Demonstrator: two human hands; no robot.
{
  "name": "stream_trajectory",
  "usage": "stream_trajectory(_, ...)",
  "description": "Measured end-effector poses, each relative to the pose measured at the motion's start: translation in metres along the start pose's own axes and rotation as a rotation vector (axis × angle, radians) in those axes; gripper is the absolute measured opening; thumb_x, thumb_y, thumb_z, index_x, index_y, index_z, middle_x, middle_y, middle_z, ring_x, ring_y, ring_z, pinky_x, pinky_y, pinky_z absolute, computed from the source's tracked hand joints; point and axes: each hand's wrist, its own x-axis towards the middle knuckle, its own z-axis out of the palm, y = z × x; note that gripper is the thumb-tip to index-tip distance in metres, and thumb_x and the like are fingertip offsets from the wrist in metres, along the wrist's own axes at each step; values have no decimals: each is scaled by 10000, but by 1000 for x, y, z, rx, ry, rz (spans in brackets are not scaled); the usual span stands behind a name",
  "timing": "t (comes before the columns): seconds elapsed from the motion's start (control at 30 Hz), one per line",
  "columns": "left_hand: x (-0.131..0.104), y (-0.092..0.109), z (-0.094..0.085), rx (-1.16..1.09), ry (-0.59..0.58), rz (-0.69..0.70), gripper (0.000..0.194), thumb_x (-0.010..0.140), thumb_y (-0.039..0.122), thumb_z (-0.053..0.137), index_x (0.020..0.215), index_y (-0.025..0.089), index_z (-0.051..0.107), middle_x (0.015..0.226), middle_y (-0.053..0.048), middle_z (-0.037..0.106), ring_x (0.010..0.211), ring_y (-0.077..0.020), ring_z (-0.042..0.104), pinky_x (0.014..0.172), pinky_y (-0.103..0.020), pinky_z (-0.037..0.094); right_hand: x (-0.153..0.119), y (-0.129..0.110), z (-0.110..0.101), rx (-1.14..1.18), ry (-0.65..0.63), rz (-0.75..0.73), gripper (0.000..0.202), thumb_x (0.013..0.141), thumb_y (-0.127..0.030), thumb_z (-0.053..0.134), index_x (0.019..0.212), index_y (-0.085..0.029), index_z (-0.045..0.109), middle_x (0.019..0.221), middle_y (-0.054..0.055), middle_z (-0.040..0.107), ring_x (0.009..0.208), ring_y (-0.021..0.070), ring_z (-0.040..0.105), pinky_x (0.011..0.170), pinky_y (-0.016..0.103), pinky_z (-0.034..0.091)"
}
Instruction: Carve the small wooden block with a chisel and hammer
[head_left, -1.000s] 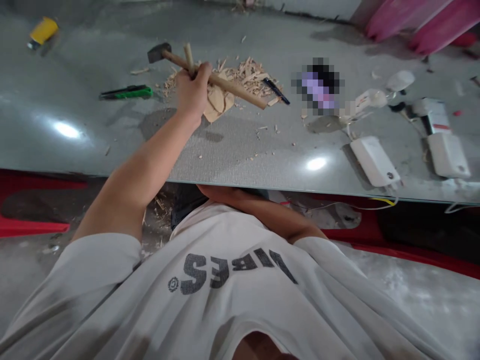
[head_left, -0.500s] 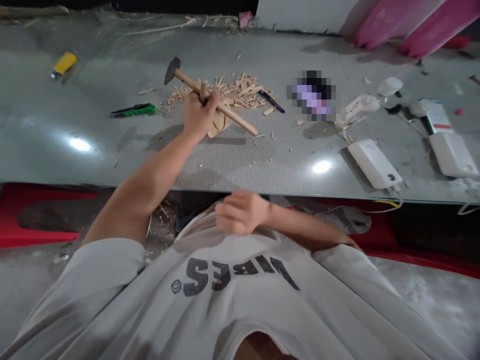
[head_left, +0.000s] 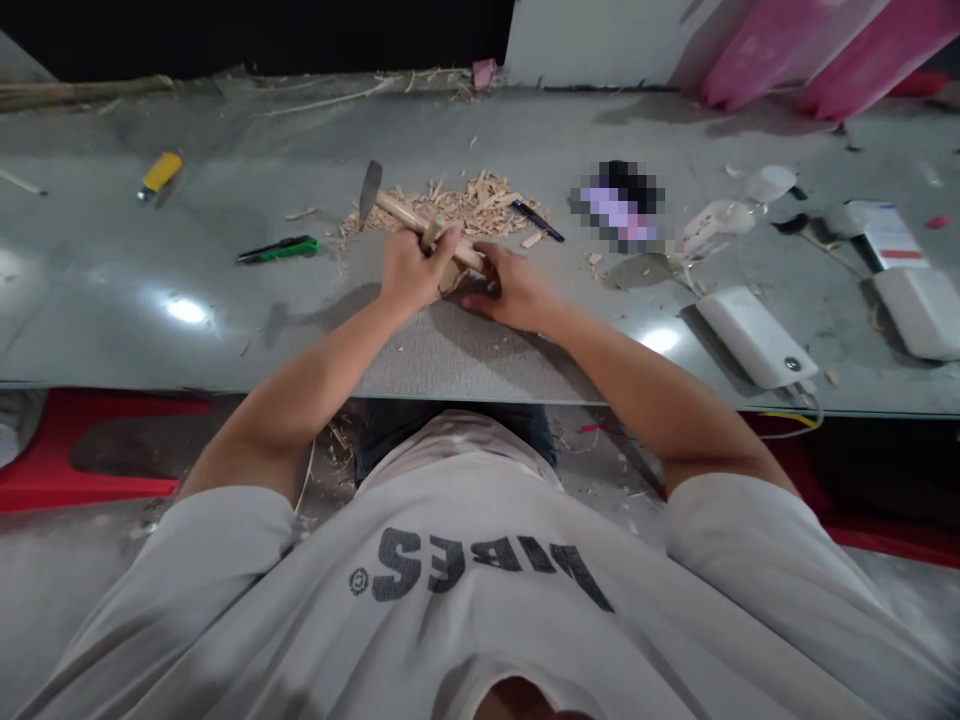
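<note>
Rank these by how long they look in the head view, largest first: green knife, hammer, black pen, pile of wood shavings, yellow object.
1. Pile of wood shavings
2. Hammer, partly covered by hands
3. Green knife
4. Black pen and yellow object: too alike to rank

It looks like a makeshift woodworking spot: a heap of wood shavings [head_left: 487, 205] and a green cutter knife [head_left: 279, 250] on the surface [head_left: 97, 320], a held hammer [head_left: 399, 210], scraps [head_left: 339, 440] littering the grey floor [head_left: 45, 575].
</note>
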Motion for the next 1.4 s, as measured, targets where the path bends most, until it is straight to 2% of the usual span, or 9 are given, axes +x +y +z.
stream_trajectory(0.1,-5,5,4,-71,-52,-44,687,1129,838,940,803,298,666,746,-20,597,852,-276,712,786,-393,537,7,-7,15,-52,48,84,715,1135,-326,707,1838,-209,645,1411,195,918,1286,448,871,1101,564,682)
stream_trajectory(0.27,-1,1,18,-385,-23,-194,779,1218,984,723,848,300,676,745,-16,574,720,-218,614,598,-358,474,13,2,4,-98,112,185,238,1194,-429,757,1325,-262,865,1209,176,916,1127,408,837,964,488,620)
stream_trajectory(0.47,-5,-5,26,-625,-39,-105,927,1102,1197,568,1012,325,867,767,-35,566,644,-226,577,493,-334,354,9,1,8,13,239,219,377,1167,-659,881,1101,-292,824,989,137,856,988,373,786,876,467,570)
stream_trajectory(0.67,-8,9,17,-712,-60,-100,873,1112,1182,603,1036,337,807,739,-1,505,634,-198,540,502,-320,312,3,-15,3,78,238,293,322,1165,-576,916,1102,-287,787,966,120,825,992,380,786,875,476,564)
stream_trajectory(0.8,-9,14,15,-726,-78,-135,710,1124,1060,764,1153,352,818,860,-32,646,678,-217,508,537,-365,255,0,-18,0,136,228,309,376,1164,-532,895,961,-298,682,892,81,721,911,336,719,869,474,553)
stream_trajectory(0.93,-3,-1,22,-864,-105,-44,740,911,1099,941,1249,456,799,1070,4,836,684,-203,355,573,-408,184,-1,-13,-1,260,272,295,478,1214,-613,799,907,-303,602,818,39,574,855,285,623,832,461,554)
stream_trajectory(1.0,-1,-8,23,-911,-152,-29,751,954,1152,842,1258,466,802,1095,3,865,684,-221,276,580,-451,167,-1,-9,-3,322,308,296,509,1232,-643,766,900,-305,580,802,31,517,862,279,593,820,459,561)
stream_trajectory(1.17,-5,-1,25,-926,-203,-41,1082,1001,1305,215,1037,393,797,976,-53,833,682,-232,252,619,-479,160,3,-8,-3,380,293,353,541,1148,-727,889,930,-300,639,809,35,538,900,298,616,838,481,604)
stream_trajectory(1.4,-6,25,13,-971,-197,-191,1124,996,1272,82,993,351,727,814,-25,664,641,-199,254,600,-443,177,20,-17,9,341,245,336,501,1069,-669,1015,1060,-312,663,923,29,658,929,292,661,891,469,616)
